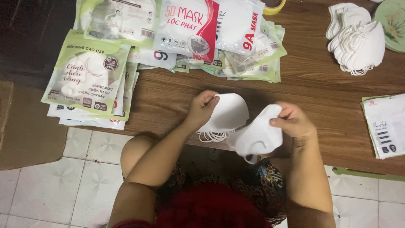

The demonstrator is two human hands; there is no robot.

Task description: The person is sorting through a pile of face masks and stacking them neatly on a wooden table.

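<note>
Green-and-white and red-and-white flat packets (168, 38) lie heaped at the table's (308, 88) far left edge. The left hand (202, 107) pinches a stack of white masks (225, 116); the right hand (293, 122) grips one white mask (257, 137) at the near edge.

Two hands are at work: the left hand (202, 109) grips a small stack of white masks (225, 115), the right hand (294, 121) one or perhaps a few more (259, 136). One larger pile of white masks (358, 42) sits on the tabletop (312, 88). The printed mask packets (86, 76) overlap too much to count surely, maybe a dozen. One roll of tape (274, 6), one green plate (393, 21).
</note>
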